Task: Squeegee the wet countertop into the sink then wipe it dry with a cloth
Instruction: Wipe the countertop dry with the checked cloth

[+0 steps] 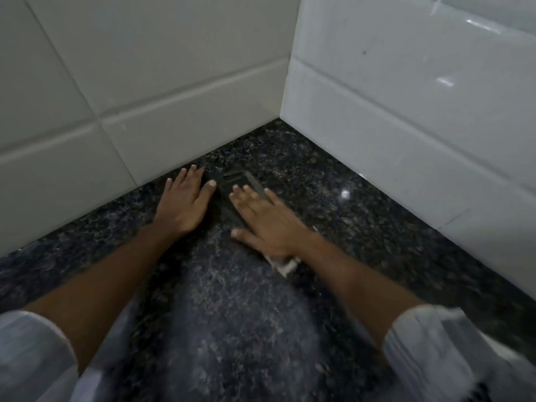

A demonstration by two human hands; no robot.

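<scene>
Both hands lay on the dark speckled granite surface (362, 204), close to the far corner where two walls of white tiles (162, 82) met. The left hand (185, 203) rested flat, palm down, just beside the left wall, its fingers (188, 177) straight and slightly spread, holding nothing. Its thumb touched the near-left edge of a dark, flat, rectangular thing, most likely the squeegee (235, 184), which lay on the surface between the two hands and stretched toward the corner.

The right hand (268, 224) pressed down on that dark thing with straight, lightly spread fingers (246, 195), the thumb stretched out to the left along the surface. Under the heel of this hand a pale piece, blurred and hard to make out, stuck out toward the near side; whether it was part of the squeegee or a cloth could not be told.

A greyish, streaky film (229, 314) covered the near middle of the surface between the forearms. Light sleeves (429, 343), rolled up, showed at the near edge on both arms.
</scene>
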